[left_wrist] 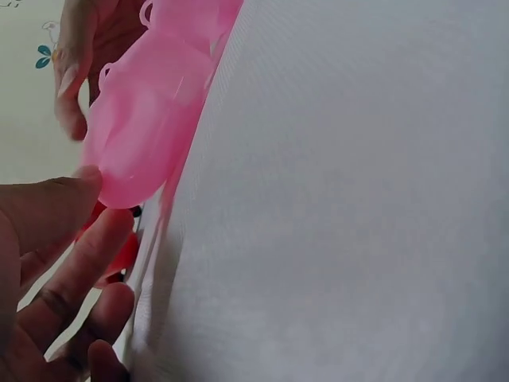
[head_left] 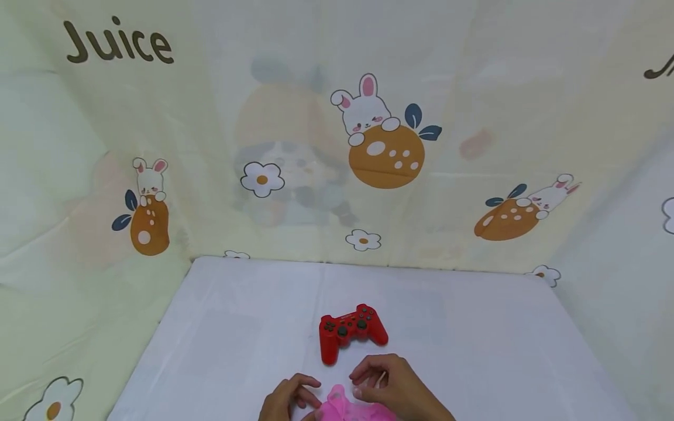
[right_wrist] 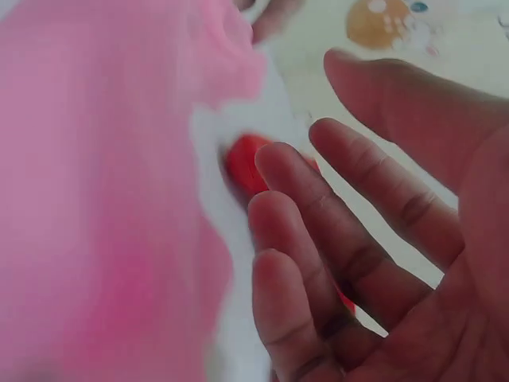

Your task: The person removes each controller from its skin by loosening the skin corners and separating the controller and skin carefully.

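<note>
A soft pink translucent item (head_left: 344,408) with rounded lobes and small loops lies at the front of the table, partly cut off by the head view's lower edge. My left hand (head_left: 288,399) is at its left side. In the left wrist view, the thumb (left_wrist: 89,177) and index finger pinch the rounded end of the pink item (left_wrist: 147,131). My right hand (head_left: 395,383) hovers over its right part. Its fingers (right_wrist: 306,187) are loosely bent and apart from the pink surface (right_wrist: 103,199), with nothing held.
Just beyond the hands, a red game controller (head_left: 351,330) lies on the white-covered table (head_left: 237,333). Cloth walls (head_left: 295,117) printed with rabbits, oranges and flowers rise at the back and both sides.
</note>
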The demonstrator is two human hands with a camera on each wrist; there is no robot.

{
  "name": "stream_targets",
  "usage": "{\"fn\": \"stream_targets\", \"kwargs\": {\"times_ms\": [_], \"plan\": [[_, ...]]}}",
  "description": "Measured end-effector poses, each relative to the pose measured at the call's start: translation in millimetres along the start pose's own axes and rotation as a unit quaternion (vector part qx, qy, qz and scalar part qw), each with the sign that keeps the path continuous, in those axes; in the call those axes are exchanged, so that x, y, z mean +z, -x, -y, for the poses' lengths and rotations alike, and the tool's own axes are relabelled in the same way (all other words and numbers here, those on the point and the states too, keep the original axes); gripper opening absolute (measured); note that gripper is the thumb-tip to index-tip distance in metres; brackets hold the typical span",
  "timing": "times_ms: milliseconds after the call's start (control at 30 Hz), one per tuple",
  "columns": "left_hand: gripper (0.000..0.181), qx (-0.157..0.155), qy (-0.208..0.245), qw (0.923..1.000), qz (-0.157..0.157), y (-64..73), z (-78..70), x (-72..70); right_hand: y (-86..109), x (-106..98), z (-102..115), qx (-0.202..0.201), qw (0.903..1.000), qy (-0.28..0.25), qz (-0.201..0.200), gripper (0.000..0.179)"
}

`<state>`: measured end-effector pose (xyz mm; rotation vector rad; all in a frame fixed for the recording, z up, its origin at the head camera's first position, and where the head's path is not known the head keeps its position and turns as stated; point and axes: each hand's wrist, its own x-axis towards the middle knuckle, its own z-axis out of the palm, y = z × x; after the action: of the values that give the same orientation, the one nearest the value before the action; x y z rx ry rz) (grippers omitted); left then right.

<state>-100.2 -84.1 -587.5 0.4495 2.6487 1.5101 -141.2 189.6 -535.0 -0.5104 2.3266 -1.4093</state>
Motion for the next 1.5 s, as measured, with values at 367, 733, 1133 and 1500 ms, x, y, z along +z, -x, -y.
{"fn": "stream_targets", "kwargs": {"times_ms": [367,733,1133,1500], "plan": [[0.029,-0.065,0.034,0.9972,0.012,-0.7,-10.7,2.7,-17.1,22.7,2.1,-0.028,0.9989,-0.005,0.038,0.019],[0.027,-0.080,0.051,0.9954,-0.012,6.3,-13.7,1.7,-18.7,22.4,-6.5,0.008,0.9995,-0.027,-0.012,0.007],[0.026,-0.084,0.023,0.9957,-0.032,13.1,-15.5,-6.5,-16.1,10.1,-3.4,0.032,0.9972,-0.059,-0.033,0.018],[0.021,-0.114,0.080,0.9839,0.112,2.3,-21.8,-8.8,10.8,-18.8,-17.2,0.055,0.9973,0.011,-0.047,0.021]]}}
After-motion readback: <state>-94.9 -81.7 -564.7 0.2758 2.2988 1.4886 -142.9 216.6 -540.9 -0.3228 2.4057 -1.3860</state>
